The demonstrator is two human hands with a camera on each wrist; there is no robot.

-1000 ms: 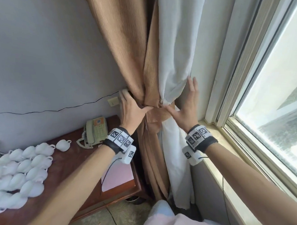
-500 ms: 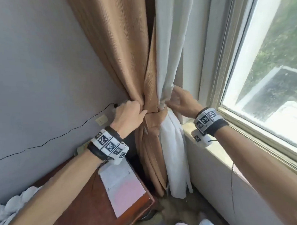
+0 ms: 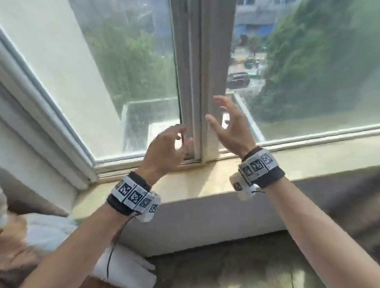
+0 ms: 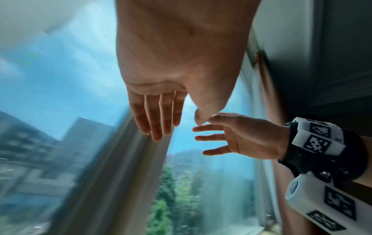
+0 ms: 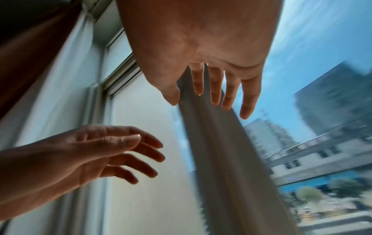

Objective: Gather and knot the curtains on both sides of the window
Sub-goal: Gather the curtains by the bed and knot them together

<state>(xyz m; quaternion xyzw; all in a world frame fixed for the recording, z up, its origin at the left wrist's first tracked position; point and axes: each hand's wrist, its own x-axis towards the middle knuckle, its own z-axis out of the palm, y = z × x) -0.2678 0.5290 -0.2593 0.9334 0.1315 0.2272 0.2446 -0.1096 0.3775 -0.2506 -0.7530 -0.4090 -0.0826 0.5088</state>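
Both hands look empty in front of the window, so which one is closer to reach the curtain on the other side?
Probably the right hand. It hangs open nearer the window's right side, where the other curtain should be, though it is out of view. The left hand, open too, sits beside it.

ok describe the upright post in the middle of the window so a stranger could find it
Start at the wide window above the pale sill. The post rises from the sill between the two panes, behind both raised hands. Unlike the slanted frame at left, it stands vertical and grey.

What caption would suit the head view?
Both empty hands, left hand and right hand, raised before the window frame, above the sill.
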